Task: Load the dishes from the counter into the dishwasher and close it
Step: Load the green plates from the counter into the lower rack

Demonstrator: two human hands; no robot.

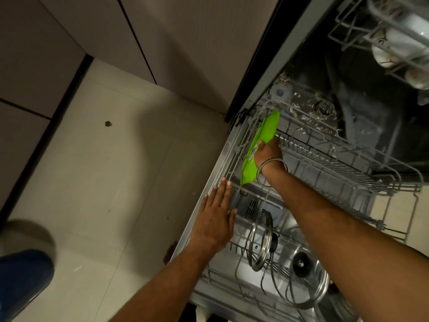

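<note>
Head view, looking down into an open dishwasher: my right hand (268, 153) grasps a green plate (261, 145) on edge, fingers curled over its rim, at the left side of the pulled-out lower rack (325, 145). My left hand (214, 219) lies flat and released, fingers straight, resting on the near left rim of the rack and the door edge (199, 203). The plate's long axis runs from the near left corner of the rack toward the back of the machine, roughly parallel to the rack's left wall, and it sits between that wall and my right-hand grip. I judge it is being seated among the tines; whether its lower edge is already in a slot I cannot tell. The right hand is on it, the left just beside its near end. Two glass lids (261, 242) stand in the front of the rack, near my forearms. White dishes fill the upper rack (383, 38) at top right.
</note>
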